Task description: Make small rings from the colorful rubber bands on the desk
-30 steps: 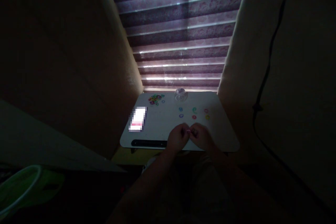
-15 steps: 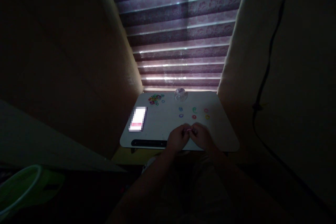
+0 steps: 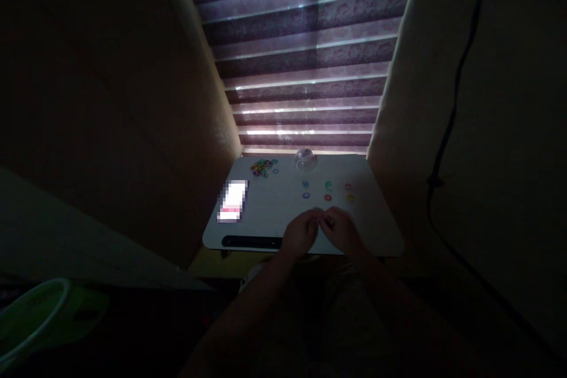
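Close together over the table's front edge, my left hand [image 3: 301, 233] and my right hand [image 3: 341, 229] both pinch a small pink hair tie [image 3: 319, 220]. Fingers cover most of it, so its exact shape is hidden. Just beyond the hands lie small coloured hair ties in two rows: a blue one [image 3: 305, 184], a green one [image 3: 328, 186], and a pink one [image 3: 348, 186] at the back; a purple one [image 3: 306, 195], a red one [image 3: 328, 197] and a yellow one [image 3: 349, 197] in front. A mixed pile of hair ties [image 3: 262, 167] sits at the back left.
The small white table [image 3: 274, 207] stands against a window blind [image 3: 305, 71]. A clear round container [image 3: 305, 159] is at its back edge. On the left lies a lit phone [image 3: 233, 201], and a black strip [image 3: 250, 241] runs along the front. A green basket [image 3: 53, 319] stands lower left.
My hands stay in nearly the same place, with fingers shifting slightly around the pink hair tie, which shows less now. The other things have not moved.
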The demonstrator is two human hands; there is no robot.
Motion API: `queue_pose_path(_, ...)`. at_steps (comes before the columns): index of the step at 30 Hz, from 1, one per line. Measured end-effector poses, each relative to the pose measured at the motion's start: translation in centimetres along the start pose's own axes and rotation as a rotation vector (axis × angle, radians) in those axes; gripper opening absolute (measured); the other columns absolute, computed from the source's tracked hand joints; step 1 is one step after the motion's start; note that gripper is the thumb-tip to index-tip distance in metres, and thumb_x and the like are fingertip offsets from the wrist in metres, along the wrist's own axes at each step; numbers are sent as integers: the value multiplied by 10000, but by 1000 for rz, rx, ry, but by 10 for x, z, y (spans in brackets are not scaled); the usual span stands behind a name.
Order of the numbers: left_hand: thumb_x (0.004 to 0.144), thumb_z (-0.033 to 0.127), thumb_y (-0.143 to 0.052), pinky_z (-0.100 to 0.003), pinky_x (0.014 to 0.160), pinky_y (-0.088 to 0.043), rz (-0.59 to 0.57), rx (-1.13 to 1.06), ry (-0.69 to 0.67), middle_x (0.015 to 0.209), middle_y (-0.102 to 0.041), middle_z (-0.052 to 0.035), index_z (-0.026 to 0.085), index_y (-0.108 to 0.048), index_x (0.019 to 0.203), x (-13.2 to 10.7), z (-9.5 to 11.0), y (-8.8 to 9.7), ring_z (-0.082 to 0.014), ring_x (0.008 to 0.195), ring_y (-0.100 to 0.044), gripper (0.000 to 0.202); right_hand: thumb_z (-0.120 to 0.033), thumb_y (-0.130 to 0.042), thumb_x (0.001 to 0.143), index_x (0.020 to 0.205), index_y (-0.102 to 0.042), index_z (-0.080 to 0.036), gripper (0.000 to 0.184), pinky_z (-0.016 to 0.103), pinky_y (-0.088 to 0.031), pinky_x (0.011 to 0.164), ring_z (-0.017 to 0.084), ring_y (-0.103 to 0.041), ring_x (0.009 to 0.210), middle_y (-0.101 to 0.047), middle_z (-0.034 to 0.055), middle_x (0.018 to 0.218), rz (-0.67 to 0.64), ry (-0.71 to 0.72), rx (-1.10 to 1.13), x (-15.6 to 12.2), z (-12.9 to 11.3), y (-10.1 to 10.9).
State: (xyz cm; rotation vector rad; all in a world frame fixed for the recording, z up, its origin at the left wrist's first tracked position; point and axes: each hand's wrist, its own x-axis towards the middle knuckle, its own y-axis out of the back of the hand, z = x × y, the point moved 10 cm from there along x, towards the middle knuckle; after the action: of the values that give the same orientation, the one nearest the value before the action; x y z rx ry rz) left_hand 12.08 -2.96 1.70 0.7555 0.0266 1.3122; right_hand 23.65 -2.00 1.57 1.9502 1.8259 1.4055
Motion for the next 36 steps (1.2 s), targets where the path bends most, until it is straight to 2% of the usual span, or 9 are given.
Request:
queue_pose_path(8,983,291,-408,-298,930,-479,-15,4,2,1083,-698,-54,207,-651,1094,-1,7,2,-166,989,-630,280,-267,-556,844,664,-497,-209,199,267,-328,583,147,-475,611,-520,-2,643,-7,-10,27,-1,3,-1)
queue_pose_path(18,982,300,-399,-305,945,-476,-62,28,5,1138,-688,-46,222,-622,1161,-2,6,-2,-171,1028,-626,297,-274,-560,842,664,-506,-212,196,269,-340,581,150,-487,613,-530,-1,643,-27,-13,43,-1,6,-4)
queue_pose_path(27,985,301,-384,-299,926,-472,-66,4,3,1115,-688,-47,216,-621,1137,-3,11,0,-171,1017,-621,294,-281,-552,850,635,-480,-213,237,278,-323,580,151,-471,606,-522,0,631,-34,12,3,0,2,-3)
queue_pose_path(36,979,322,-401,-288,877,-465,-51,46,13,1031,-685,-40,208,-626,1064,-4,3,-1,-171,939,-615,266,-277,-571,845,646,-489,-210,226,271,-318,580,144,-469,604,-532,1,641,-59,17,17,0,-1,-4)
